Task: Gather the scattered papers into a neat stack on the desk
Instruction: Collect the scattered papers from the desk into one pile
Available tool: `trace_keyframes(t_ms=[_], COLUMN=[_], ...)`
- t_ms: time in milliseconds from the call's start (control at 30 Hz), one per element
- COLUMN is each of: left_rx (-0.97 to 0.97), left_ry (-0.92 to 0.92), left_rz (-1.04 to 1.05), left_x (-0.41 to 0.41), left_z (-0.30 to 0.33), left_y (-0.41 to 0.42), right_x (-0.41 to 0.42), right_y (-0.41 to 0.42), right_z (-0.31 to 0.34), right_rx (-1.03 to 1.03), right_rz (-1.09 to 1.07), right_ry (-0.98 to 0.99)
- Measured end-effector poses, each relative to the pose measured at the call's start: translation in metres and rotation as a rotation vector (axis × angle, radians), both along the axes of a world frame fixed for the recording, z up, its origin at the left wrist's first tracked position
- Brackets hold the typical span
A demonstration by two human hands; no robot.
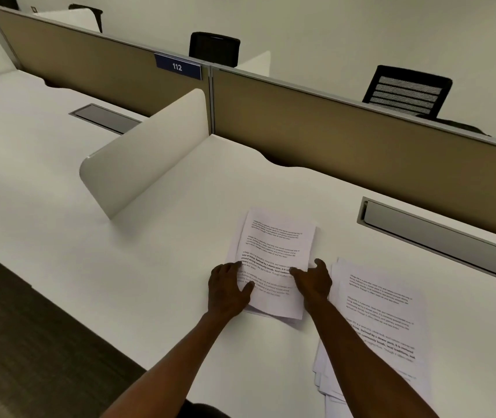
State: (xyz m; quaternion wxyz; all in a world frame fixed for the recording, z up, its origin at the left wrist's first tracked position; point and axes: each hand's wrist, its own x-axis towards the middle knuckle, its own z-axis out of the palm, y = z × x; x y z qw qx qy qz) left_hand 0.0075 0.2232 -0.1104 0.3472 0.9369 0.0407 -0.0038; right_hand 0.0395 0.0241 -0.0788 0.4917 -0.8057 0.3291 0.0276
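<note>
A person seated at a white desk [150, 267] works on printed pages with both bare hands. The left hand [230, 289] lies on the left edge of a small pile of papers [273, 254], its fingers reaching forward over the sheets and its thumb spread out across the lower part of the top page. The right hand [313, 282] sits at the pile's right edge, thumb laid over the printed text and the fingers loosely bent along the margin; whether those fingers are tucked under the sheets or only resting against them cannot be told. Between the two hands the pile lies flat on the desk, its sheets not quite squared, with corners of lower pages showing at the far left and along the near edge.

Just to the right of the right hand, partly under that forearm, lies a second, looser heap of papers [382, 315], fanned out toward the near edge of the desk, its corners staggered. Its nearest edge sits just beside the gripped pile, and whether the two touch is hidden by the hand.

Beyond the hands, to the right, a grey cable tray [439, 230] is recessed into the desktop. To the left of the left hand a white divider panel [150, 152] stands on the surface. Behind everything runs a tan partition [346, 137], carrying a blue sign [178, 67] reading 112, with black office chairs [406, 92] on its far side.
</note>
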Motion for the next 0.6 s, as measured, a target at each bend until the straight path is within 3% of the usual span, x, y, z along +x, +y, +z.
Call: trace_keyframes(t_ms=[67, 133, 367, 500, 600], left_rx=[0.000, 0.004, -0.034, 0.088, 0.147], left_ry=[0.005, 0.019, 0.035, 0.070, 0.074], left_rz=[-0.005, -0.013, 0.029, -0.019, -0.027], left_x=[-0.001, -0.001, -0.001, -0.002, -0.004], left_z=[-0.001, -0.002, -0.001, -0.006, -0.007], left_y=[0.001, 0.002, 0.005, 0.014, 0.014], right_x=[0.005, 0.007, -0.007, -0.025, -0.046], right_y=[-0.004, -0.007, -0.018, -0.061, -0.111], right_z=[0.002, 0.003, 0.015, 0.032, 0.048], right_rx=[0.267, 0.402, 0.180, 0.307, 0.372], right_rz=[-0.132, -0.153, 0.037, 0.000, -0.090], right_ry=[-0.012, -0.017, -0.157, -0.296, -0.292])
